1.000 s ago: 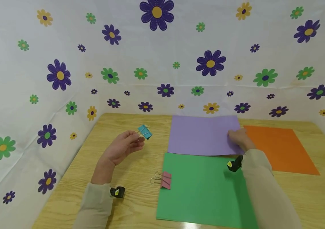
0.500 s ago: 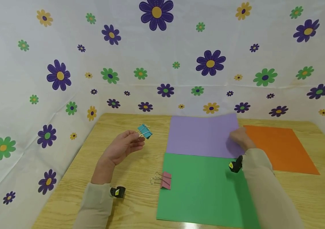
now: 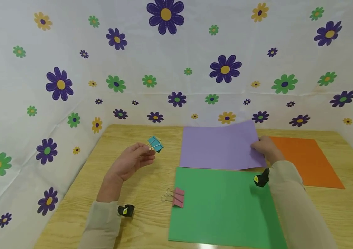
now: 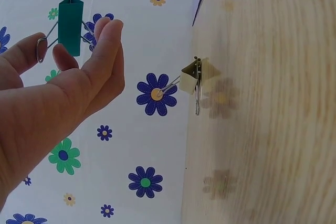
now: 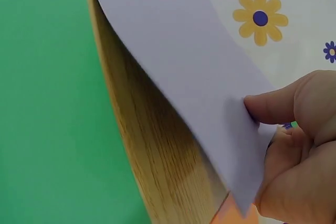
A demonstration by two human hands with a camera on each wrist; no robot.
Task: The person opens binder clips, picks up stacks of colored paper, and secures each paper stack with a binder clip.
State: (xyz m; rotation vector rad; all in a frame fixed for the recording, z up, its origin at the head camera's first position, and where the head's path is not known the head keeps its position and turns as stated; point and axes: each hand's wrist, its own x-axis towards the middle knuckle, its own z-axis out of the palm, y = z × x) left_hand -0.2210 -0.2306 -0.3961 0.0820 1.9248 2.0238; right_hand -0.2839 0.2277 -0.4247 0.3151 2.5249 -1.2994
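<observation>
purple sheet (image 3: 217, 148): raised higher at right
right hand (image 3: 266, 148): sheet is pinched
left hand (image 3: 130, 162): blue clip (image 3: 155, 144) is gripped
lift: apparently underway; steady pinch needed

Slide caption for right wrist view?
Right grip pinches a lilac paper sheet by its edge, green paper lying alongside.

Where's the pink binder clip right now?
Head view, lower middle: the pink binder clip is at the left edge of the green sheet, below and right of the left hand.
</observation>
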